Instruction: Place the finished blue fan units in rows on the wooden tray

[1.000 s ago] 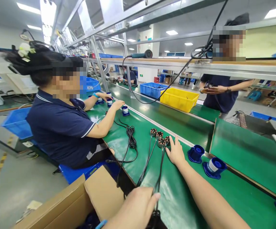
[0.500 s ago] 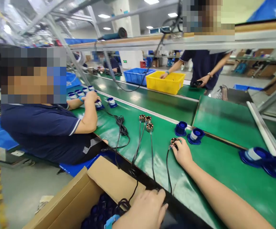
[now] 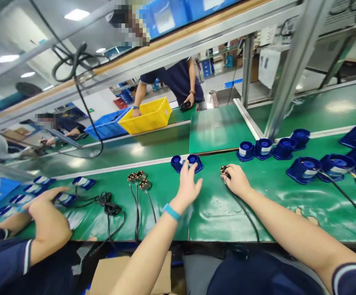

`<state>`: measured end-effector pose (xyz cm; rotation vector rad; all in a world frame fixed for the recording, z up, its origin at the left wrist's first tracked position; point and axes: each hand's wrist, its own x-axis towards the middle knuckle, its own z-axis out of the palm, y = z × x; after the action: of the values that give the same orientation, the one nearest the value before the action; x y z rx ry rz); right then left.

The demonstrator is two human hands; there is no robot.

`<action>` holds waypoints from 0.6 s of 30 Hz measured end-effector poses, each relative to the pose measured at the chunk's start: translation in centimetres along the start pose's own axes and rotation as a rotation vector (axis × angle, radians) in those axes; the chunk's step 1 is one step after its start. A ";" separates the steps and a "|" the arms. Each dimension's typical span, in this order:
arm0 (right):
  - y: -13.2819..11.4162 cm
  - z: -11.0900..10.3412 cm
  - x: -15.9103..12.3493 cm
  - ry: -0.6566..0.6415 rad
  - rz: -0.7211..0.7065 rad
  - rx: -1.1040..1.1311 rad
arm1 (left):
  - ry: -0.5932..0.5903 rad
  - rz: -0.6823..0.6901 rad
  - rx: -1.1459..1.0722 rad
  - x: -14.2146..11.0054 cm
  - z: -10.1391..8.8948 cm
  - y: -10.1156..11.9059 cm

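Observation:
My right hand (image 3: 238, 180) pinches a small round copper-wound motor coil (image 3: 224, 169), and a black cable runs from it down to the table's front edge. With fingers spread, my left hand (image 3: 189, 184) reaches in front of two blue plastic housings, one on the left (image 3: 175, 163) and one on the right (image 3: 198, 162); whether it touches either I cannot tell. Left of that hand, three more copper coils (image 3: 140, 177) stand together on the green work surface (image 3: 210, 221), their cables trailing over the front edge.
Several blue housings (image 3: 304, 169) line the right side, some with cables. At left a co-worker's arm (image 3: 49, 217) works among blue housings beside a cable bundle (image 3: 107, 203). A cardboard box (image 3: 113, 272) sits below the edge. A yellow bin (image 3: 147, 119) and metal post (image 3: 295, 69) stand beyond.
My left hand has risen from the cardboard box to the blue housings, its fingers now spread. My right hand still holds the coil. The view has turned right.

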<state>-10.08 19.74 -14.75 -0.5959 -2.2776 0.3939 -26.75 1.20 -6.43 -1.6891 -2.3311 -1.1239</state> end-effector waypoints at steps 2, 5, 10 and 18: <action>-0.7 0.6 0.5 -0.003 0.027 0.051 | 0.018 0.023 0.124 4.6 1.3 -2.9; -1.5 1.0 1.1 0.036 0.061 0.129 | -0.015 0.081 0.203 7.3 3.3 -4.5; -2.3 -0.6 1.5 0.244 -0.001 0.304 | 0.157 0.011 0.219 2.7 6.2 -2.0; -5.7 -4.7 0.1 0.171 -0.197 0.393 | 0.216 -0.342 -0.438 -1.9 11.4 2.4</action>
<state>-8.41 15.42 -8.96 -0.1953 -1.9988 0.6462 -19.84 6.53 -14.35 -1.1949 -2.4144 -1.8900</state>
